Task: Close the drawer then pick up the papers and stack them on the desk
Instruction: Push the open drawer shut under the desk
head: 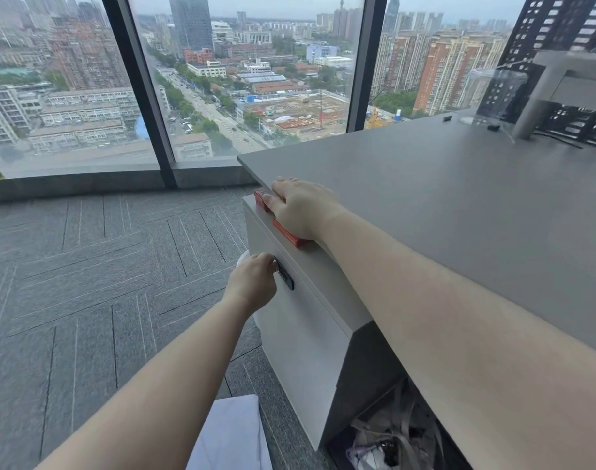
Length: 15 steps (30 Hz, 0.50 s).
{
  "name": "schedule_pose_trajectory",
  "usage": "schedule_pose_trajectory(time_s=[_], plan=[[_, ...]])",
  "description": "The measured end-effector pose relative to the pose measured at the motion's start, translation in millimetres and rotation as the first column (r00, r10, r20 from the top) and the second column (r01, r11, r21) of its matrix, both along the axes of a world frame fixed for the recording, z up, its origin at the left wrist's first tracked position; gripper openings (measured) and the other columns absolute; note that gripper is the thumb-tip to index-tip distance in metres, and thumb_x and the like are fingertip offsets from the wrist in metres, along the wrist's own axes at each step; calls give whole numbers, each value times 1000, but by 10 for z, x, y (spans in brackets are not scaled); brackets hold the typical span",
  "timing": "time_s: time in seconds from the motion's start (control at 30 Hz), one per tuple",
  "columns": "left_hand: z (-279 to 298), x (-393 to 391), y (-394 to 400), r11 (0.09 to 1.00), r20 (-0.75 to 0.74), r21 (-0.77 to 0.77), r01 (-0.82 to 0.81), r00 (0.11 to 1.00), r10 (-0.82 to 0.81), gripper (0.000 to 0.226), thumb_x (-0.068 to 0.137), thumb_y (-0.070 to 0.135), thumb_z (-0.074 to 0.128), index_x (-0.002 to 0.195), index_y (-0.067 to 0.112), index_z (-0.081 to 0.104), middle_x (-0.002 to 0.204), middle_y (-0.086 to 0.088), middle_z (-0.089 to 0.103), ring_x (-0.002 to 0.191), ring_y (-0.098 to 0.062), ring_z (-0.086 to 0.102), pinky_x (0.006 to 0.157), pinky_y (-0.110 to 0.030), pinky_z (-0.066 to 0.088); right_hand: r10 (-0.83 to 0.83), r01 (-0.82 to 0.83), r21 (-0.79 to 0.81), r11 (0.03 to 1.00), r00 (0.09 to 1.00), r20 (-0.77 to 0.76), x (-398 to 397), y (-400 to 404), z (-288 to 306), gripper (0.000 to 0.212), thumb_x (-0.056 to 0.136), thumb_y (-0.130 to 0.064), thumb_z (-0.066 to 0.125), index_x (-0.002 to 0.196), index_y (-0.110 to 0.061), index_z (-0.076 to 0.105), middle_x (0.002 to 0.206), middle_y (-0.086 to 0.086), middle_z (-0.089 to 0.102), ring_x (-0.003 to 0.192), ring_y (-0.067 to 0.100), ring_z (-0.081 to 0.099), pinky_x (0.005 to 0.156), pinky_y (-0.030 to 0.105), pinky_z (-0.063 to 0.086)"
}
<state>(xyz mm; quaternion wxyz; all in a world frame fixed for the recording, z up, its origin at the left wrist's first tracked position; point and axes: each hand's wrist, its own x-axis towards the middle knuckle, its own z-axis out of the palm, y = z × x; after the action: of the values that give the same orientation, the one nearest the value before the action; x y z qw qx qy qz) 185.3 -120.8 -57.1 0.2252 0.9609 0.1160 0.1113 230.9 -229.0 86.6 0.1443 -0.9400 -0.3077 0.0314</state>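
A white drawer (303, 320) juts a little way out from under the grey desk (459, 184). My left hand (254, 283) grips its black handle (284, 274) on the front panel. My right hand (301, 208) lies flat on a red flat object (288, 234) that rests in the top of the drawer at the desk's edge. White papers (233, 435) lie on the carpet at the bottom of the view, partly hidden by my left forearm.
Grey carpet (86, 283) spreads to the left up to tall windows. Under the desk to the right is an open space with a tangle of bags and cables (391, 435). At the desk's far right stand a monitor stand (540, 96) and a clear container (493, 93).
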Motion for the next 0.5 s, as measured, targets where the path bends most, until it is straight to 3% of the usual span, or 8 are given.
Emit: schedule_pose_trajectory(time_s=[0.37, 0.5], plan=[[66, 1, 41, 996, -32, 83, 20, 999, -18, 25, 93, 19, 39, 92, 3, 59, 96, -15, 63, 85, -32, 52, 66, -32, 33, 4, -3, -28, 1000, 1000, 18, -37, -7, 18, 54, 97, -47, 28, 140, -19, 42, 154, 1, 38, 143, 21, 33, 114, 38, 26], [81, -28, 105, 1000, -50, 22, 19, 999, -18, 33, 93, 29, 43, 94, 3, 63, 98, -15, 65, 93, -36, 60, 71, -39, 49, 4, -3, -24, 1000, 1000, 2, -40, 2, 15, 52, 97, -45, 29, 141, -20, 41, 154, 0, 38, 143, 20, 33, 117, 38, 26]])
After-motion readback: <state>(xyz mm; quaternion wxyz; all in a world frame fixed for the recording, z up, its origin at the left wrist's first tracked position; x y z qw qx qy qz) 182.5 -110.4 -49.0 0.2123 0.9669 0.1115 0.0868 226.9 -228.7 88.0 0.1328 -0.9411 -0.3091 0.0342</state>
